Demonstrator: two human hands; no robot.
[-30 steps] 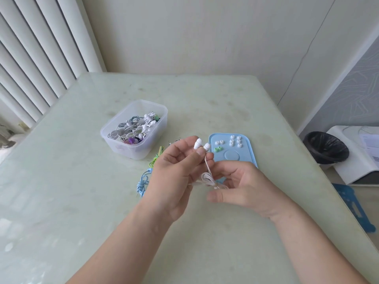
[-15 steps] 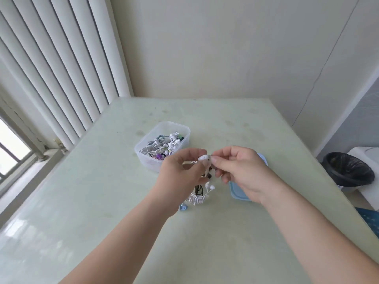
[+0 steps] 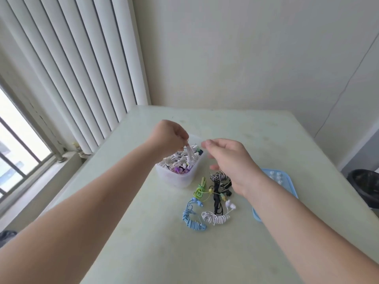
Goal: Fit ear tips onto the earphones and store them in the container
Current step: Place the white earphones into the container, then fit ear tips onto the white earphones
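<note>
My left hand (image 3: 169,136) hovers over the clear plastic container (image 3: 180,178) and pinches a coiled white earphone (image 3: 189,153) that hangs down into it. The container holds several bundled earphones. My right hand (image 3: 229,160) floats just right of the container, fingers loosely spread and holding nothing. On the table in front of the container lie coiled earphones: a blue set (image 3: 191,219), a white set (image 3: 217,218), a green set (image 3: 201,190) and a black-and-white striped set (image 3: 218,177). A light blue tray (image 3: 287,181) with small white ear tips (image 3: 276,176) sits to the right, partly behind my right arm.
The pale green table (image 3: 143,232) runs to a wall at the back. Vertical blinds (image 3: 71,78) and a window are on the left. A black waste bin (image 3: 365,185) stands on the floor beyond the table's right edge.
My left hand carried the white earphone from in front of me to above the container. My right hand let go of it and opened. The view tilted up and swung left.
</note>
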